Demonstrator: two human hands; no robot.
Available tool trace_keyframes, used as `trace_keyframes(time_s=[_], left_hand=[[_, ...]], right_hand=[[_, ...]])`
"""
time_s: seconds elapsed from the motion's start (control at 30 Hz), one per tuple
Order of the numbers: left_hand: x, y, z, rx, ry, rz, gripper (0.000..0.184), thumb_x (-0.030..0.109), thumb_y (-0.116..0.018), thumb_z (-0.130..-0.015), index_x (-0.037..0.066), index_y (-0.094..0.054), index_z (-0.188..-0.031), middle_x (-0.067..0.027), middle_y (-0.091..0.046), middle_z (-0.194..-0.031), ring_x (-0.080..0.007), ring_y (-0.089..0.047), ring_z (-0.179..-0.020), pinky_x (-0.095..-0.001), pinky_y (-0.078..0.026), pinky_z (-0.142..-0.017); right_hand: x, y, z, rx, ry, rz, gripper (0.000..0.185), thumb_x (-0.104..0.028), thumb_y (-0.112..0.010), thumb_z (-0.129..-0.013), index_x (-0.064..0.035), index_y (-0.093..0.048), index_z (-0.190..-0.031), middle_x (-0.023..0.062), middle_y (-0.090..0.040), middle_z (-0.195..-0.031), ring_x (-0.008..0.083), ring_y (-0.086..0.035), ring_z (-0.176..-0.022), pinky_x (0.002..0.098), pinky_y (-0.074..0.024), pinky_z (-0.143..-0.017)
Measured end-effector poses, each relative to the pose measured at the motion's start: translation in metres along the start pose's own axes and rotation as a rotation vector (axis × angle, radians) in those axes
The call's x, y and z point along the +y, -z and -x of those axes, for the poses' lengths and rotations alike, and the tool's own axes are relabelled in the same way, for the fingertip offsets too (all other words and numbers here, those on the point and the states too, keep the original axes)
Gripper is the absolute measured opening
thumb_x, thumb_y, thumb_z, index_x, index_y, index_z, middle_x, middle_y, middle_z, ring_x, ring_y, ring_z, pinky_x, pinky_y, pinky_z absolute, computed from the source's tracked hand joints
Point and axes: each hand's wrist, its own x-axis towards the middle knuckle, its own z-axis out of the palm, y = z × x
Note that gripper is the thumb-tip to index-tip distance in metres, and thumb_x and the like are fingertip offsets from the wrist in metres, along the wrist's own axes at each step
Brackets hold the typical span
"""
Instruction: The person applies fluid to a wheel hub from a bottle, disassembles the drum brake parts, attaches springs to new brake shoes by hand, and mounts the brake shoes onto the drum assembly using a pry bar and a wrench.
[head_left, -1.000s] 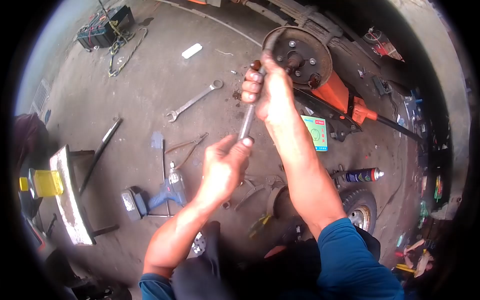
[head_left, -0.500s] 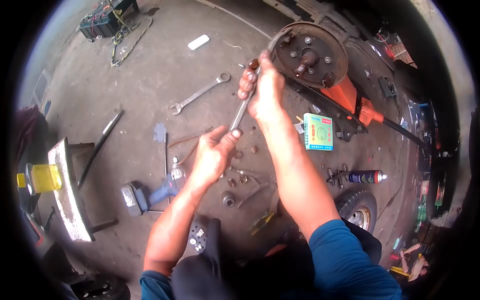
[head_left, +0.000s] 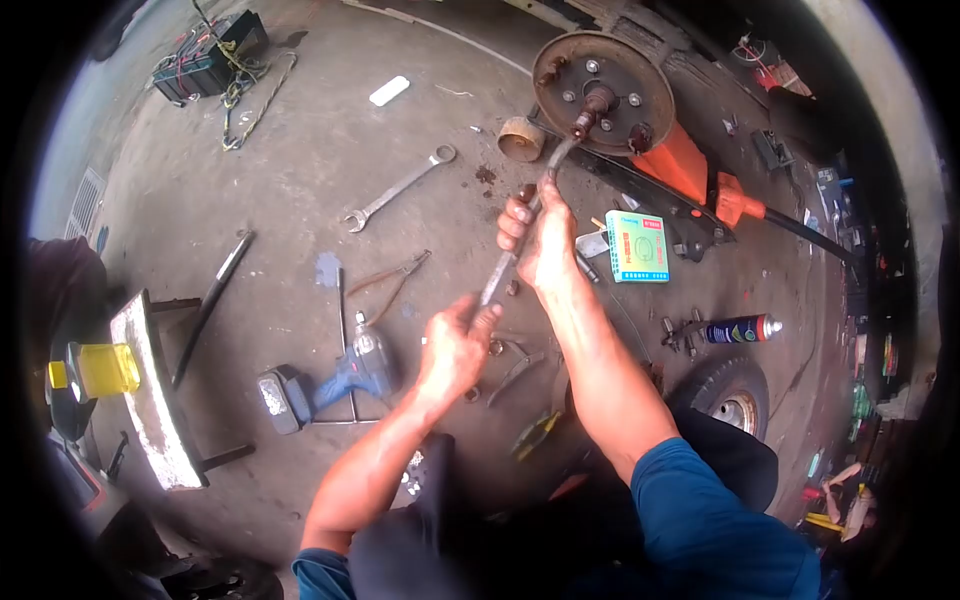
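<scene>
Both my hands are wrapped around a long metal pry bar (head_left: 497, 277) with a curved end. My left hand (head_left: 455, 347) is closed on its lower part; my right hand (head_left: 543, 235) grips higher up. A small dark brown piece or stain shows at my right fingers; I cannot tell which. The bar's curved tip is at or close to the end of the spindle on the rusty wheel hub plate (head_left: 632, 72), which has several studs or bolts around the spindle. Whether the tip touches is unclear. A rusty round cap (head_left: 521, 139) lies just left of the plate.
On the floor lie a combination wrench (head_left: 398, 190), a cordless impact wrench (head_left: 350, 375), pliers (head_left: 537, 436), a green box (head_left: 638, 247) and a spray can (head_left: 742, 329). An orange jack (head_left: 680, 165) stands below the plate. A wheel (head_left: 728, 402) is at right, a stool (head_left: 155, 390) at left.
The curved end of the bar has moved from the left rim of the plate to near the spindle's end. My hands have lowered slightly, and the rusty cap has come into view.
</scene>
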Motion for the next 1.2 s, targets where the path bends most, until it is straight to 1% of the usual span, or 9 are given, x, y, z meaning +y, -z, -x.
trace_keyframes(time_s=[0.07,0.17,0.4,0.53,0.73,0.87,1.1,1.13,1.2], left_hand=[[0.02,0.017,0.0,0.162,-0.126,-0.462,0.024,0.027,-0.065,-0.088,0.005,-0.063,-0.099,-0.0204,-0.063,-0.064,-0.04,-0.064,-0.059,-0.0495,-0.05,-0.056],[0.021,0.034,-0.013,0.424,-0.473,-0.663,0.036,0.023,-0.067,-0.086,0.004,-0.062,-0.116,-0.0177,-0.065,-0.073,-0.0355,-0.064,-0.058,-0.0452,-0.05,-0.052],[0.009,0.028,-0.027,0.388,-0.564,-0.891,0.038,0.019,-0.066,-0.085,-0.001,-0.06,-0.117,-0.0128,-0.06,-0.068,-0.0301,-0.06,-0.049,-0.0411,-0.047,-0.044],[-0.01,-0.006,-0.007,0.19,-0.537,-0.836,0.04,0.016,-0.064,-0.085,-0.005,-0.057,-0.118,-0.0146,-0.061,-0.067,-0.0299,-0.059,-0.045,-0.0421,-0.046,-0.041],[0.013,-0.027,0.01,-0.064,-0.221,-0.173,0.038,0.021,-0.066,-0.088,-0.002,-0.06,-0.118,-0.0192,-0.063,-0.065,-0.0309,-0.064,-0.054,-0.0403,-0.05,-0.054],[0.011,-0.005,-0.002,-0.008,0.018,-0.092,0.04,0.024,-0.069,-0.088,-0.002,-0.062,-0.117,-0.0165,-0.064,-0.063,-0.0263,-0.065,-0.055,-0.0378,-0.05,-0.055],[0.028,-0.001,0.003,0.048,-0.156,-0.432,0.038,0.017,-0.068,-0.09,-0.007,-0.06,-0.119,-0.0154,-0.066,-0.068,-0.0174,-0.061,-0.054,-0.0324,-0.05,-0.054],[0.023,-0.008,0.007,0.053,-0.239,-0.488,0.043,0.023,-0.068,-0.087,-0.004,-0.06,-0.119,-0.0198,-0.063,-0.063,-0.0346,-0.067,-0.059,-0.0396,-0.053,-0.056],[0.031,-0.006,0.007,0.011,-0.275,-0.437,0.038,0.023,-0.067,-0.088,0.0,-0.062,-0.117,-0.0198,-0.064,-0.065,-0.0353,-0.066,-0.06,-0.0416,-0.052,-0.057]], right_hand=[[-0.002,-0.027,0.004,-0.031,0.0,-0.029,0.037,-0.049,-0.04,-0.1,-0.0134,-0.043,-0.09,0.0001,-0.046,-0.063,0.016,-0.046,-0.055,0.0345,-0.0397,-0.053],[0.007,-0.042,-0.018,-0.093,-0.032,-0.061,0.042,-0.051,-0.035,-0.101,-0.0125,-0.045,-0.09,0.0019,-0.049,-0.065,0.0175,-0.048,-0.06,0.0376,-0.0423,-0.058],[0.01,-0.035,-0.038,-0.148,-0.034,-0.118,0.046,-0.059,-0.038,-0.098,-0.0156,-0.043,-0.083,-0.0017,-0.04,-0.057,0.0135,-0.04,-0.047,0.0323,-0.0345,-0.045],[0.003,0.011,-0.012,-0.052,-0.004,-0.118,0.041,-0.054,-0.04,-0.099,-0.0165,-0.041,-0.083,-0.0039,-0.04,-0.056,0.0124,-0.038,-0.044,0.0312,-0.0311,-0.041],[-0.027,0.001,0.036,0.263,0.206,0.102,0.042,-0.055,-0.05,-0.096,-0.0154,-0.046,-0.082,-0.0045,-0.038,-0.057,0.0081,-0.038,-0.045,0.0268,-0.0312,-0.041],[0.011,-0.002,-0.013,0.361,0.208,0.336,0.043,-0.053,-0.05,-0.097,-0.013,-0.047,-0.081,-0.0032,-0.042,-0.057,0.0104,-0.042,-0.046,0.0309,-0.0346,-0.042],[0.0,-0.006,0.006,0.198,0.189,0.127,0.04,-0.05,-0.045,-0.099,-0.0133,-0.048,-0.083,-0.0063,-0.042,-0.058,0.01,-0.04,-0.045,0.0297,-0.0345,-0.042],[-0.005,0.005,0.016,0.142,0.243,0.084,0.04,-0.05,-0.045,-0.099,-0.0133,-0.048,-0.084,-0.0062,-0.041,-0.057,0.0096,-0.039,-0.045,0.0294,-0.0346,-0.042],[-0.013,0.004,0.023,0.113,0.311,-0.003,0.04,-0.048,-0.046,-0.099,-0.0128,-0.047,-0.081,-0.0043,-0.041,-0.056,0.01,-0.039,-0.042,0.0292,-0.0346,-0.04]])
